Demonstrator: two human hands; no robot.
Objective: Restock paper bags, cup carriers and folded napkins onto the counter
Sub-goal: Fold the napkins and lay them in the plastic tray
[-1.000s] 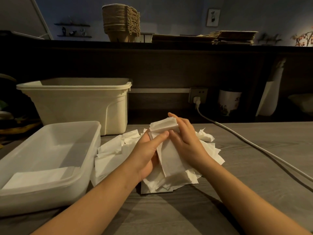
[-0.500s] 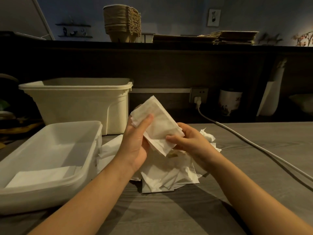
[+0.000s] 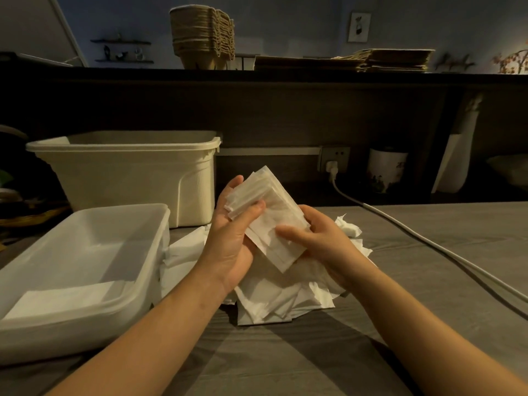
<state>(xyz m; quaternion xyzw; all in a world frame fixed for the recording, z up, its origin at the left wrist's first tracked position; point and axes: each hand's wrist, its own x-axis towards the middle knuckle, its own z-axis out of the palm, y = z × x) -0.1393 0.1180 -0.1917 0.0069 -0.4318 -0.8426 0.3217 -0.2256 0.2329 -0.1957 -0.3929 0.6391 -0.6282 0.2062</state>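
Observation:
A small stack of folded white napkins [image 3: 271, 221] is held up above the table, tilted, between both hands. My left hand [image 3: 231, 238] grips its upper left part, thumb across the front. My right hand [image 3: 320, 238] holds its lower right end, thumb on top. Under the hands lies a loose pile of white napkins [image 3: 274, 295] on the grey table. Up on the dark counter stand a stack of brown cup carriers [image 3: 201, 35] and a flat pile of brown paper bags [image 3: 394, 60].
A clear plastic tray [image 3: 137, 252] with a flat white napkin in it [image 3: 63, 298] sits at the left. A cream tub [image 3: 123, 172] stands behind it. A white cable [image 3: 428, 241] runs from a wall socket across the table's right side. A white pot [image 3: 385, 170] stands at the back.
The napkin stack was lifted off the pile and raised between both hands. It now sits a little lower and is held more fully by the right hand.

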